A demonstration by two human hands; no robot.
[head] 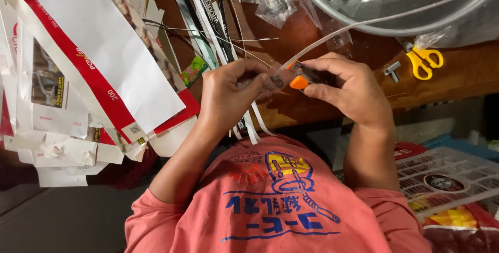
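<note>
We see a small clear plastic packet (273, 82) pinched at one end, and a dark tool with orange tip (303, 78) pressed against it.

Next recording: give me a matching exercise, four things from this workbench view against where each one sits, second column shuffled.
Things:
1. yellow-handled scissors
2. small orange plastic piece
3. stack of red-and-white printed cardboard sheets
4. large clear round plastic bowl

Places:
A. far left of the wooden table
B. pinched at the fingertips of the right hand, beside the left hand
C. top edge of the view, holding small clear bags
D. right of the hands, on bare wood

Pairs: 1-D, 2-B, 3-A, 4-C
</note>
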